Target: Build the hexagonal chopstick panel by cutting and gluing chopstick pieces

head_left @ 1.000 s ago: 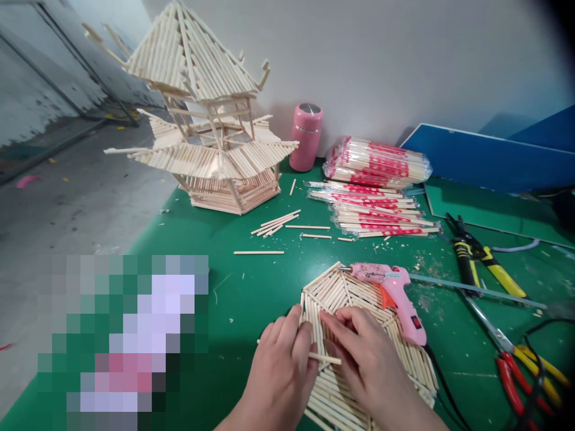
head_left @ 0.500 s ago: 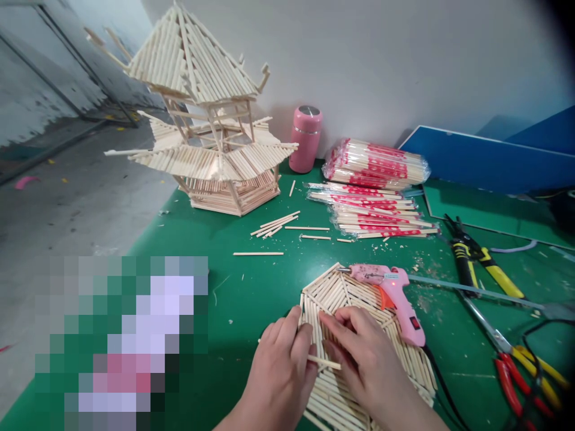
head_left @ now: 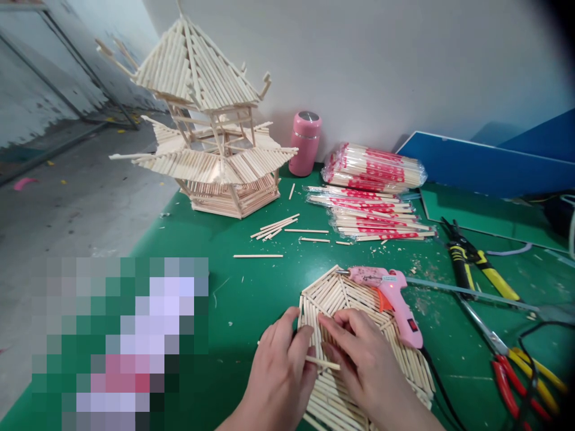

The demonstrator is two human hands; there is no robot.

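Observation:
A flat polygonal panel of thin wooden sticks [head_left: 332, 392] lies on the green table in front of me. My left hand [head_left: 281, 365] rests over its left edge, fingers bent, with a loose wooden stick [head_left: 327, 363] held crosswise beneath them. The stick's right end pokes out toward my other palm. My right hand [head_left: 366, 353] is over the middle of the panel, its index fingertip and thumb closed on one of the upright sticks there. A pink glue gun [head_left: 395, 293] lies on the panel's upper right, nozzle pointing left.
A stick-built pagoda model [head_left: 215, 155] stands at the back left, beside a pink thermos [head_left: 306, 143]. Wrapped chopsticks [head_left: 375, 167] are piled behind the panel. Loose cut sticks [head_left: 276, 226] lie nearer. Yellow-handled pliers [head_left: 467, 263] and red-handled pliers [head_left: 507, 383] lie right, near a black cord [head_left: 442, 389].
The view has shifted very slightly. Both hands keep nearly the same pose on the panel, and the loose stick stays under the left hand.

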